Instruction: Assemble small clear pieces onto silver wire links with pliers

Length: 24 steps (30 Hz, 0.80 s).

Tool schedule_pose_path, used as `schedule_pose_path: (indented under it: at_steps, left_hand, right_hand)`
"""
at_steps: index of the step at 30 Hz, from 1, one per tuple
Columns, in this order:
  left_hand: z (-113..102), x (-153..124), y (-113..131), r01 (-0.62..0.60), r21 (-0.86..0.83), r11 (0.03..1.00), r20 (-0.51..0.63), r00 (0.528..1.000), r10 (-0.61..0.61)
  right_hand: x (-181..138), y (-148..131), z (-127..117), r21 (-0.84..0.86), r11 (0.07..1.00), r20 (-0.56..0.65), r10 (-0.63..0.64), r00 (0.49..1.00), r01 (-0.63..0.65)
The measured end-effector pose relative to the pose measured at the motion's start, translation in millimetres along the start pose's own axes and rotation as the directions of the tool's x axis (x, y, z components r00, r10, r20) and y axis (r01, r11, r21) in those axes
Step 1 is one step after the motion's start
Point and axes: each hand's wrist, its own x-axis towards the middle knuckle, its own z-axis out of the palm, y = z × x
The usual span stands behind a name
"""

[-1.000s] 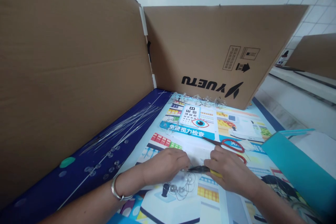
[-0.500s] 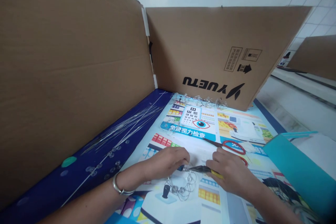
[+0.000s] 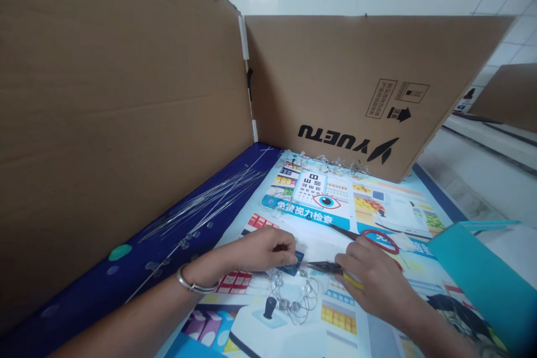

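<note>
My right hand [image 3: 369, 268] grips pliers [image 3: 325, 267] with dark jaws and yellow handles, their tip pointing left. Across from the tip, my left hand [image 3: 268, 249] has its thumb and fingers pinched together. Whatever lies in that pinch is too small to make out. Just below both hands, a loop of clear beads [image 3: 289, 306] on thin wire, with loose wire curls, rests on the printed sheet. Red-handled scissors [image 3: 380, 240] lie behind my right hand, which partly covers them.
Cardboard panels [image 3: 327, 78] stand at the left and back. Long thin wires [image 3: 210, 198] and loose clear beads [image 3: 184, 243] lie on the blue strip at left. More beaded wire [image 3: 331, 165] lines the back panel. A teal folder [image 3: 482, 274] sits at right.
My left fingers have drawn away from the pliers' tip, leaving a wider gap and showing more of the blue print beneath. The whole view has shifted slightly.
</note>
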Motion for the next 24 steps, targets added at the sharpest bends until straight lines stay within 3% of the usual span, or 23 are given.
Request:
schedule_pose_path:
  at_steps: [13,24]
  left_hand:
    - [9,-1,0,-0.069,0.248,0.966,-0.036,0.996,0.081]
    - [10,0,10,-0.045,0.353,0.935,-0.076,0.994,0.077]
  right_hand:
    - [7,-20,10,0.008,1.000,0.053,0.007,0.999,-0.007]
    - [8,-22,13,-0.200,0.978,0.024,-0.059,0.998,0.062]
